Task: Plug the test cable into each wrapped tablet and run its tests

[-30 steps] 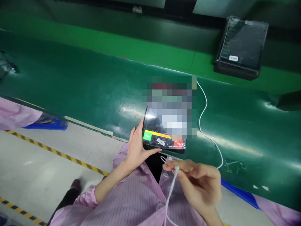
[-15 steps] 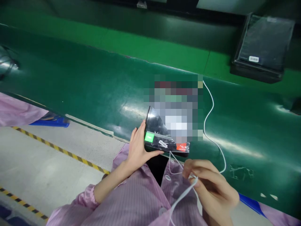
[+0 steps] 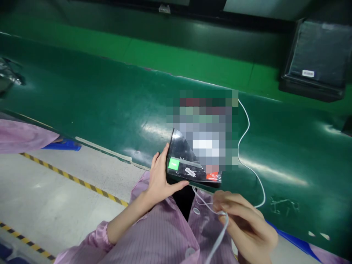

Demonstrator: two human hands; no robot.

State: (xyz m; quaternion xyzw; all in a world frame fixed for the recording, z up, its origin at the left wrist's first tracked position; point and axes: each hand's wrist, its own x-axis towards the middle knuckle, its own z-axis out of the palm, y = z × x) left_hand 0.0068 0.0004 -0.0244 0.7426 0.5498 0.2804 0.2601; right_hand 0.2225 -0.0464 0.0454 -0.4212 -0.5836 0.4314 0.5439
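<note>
Head view: left hand (image 3: 159, 179) cups the near left corner of a dark flat device (image 3: 187, 165) wrapped in glossy film, fingers along its left edge and thumb pressed under the near edge. That grip is closed on the device and appears to steady it, tilted up a little, at the near lip of the green worktop (image 3: 96, 106), just below the middle of the frame. A green sticker (image 3: 173, 163) and a red one (image 3: 212, 177) sit on the film near the lower edge; most of the device's face is blurred out, so nothing more can be told of it.

Right hand (image 3: 244, 223), at lower right, pinches a white cable (image 3: 247, 124) between thumb and curled fingers. The grip is closed on the cable, holding it just beside the device's near edge. One run drops from the hand toward the lower edge of the frame; another loops right across the worktop and climbs to the device's far right corner, probably plugged in there, though the blur hides the joint. Slack in the loop suggests the cable is held loosely rather than pulled.

A black tray (image 3: 316, 62) rests at upper right, well apart. Pink sleeves and smock fill the bottom.
</note>
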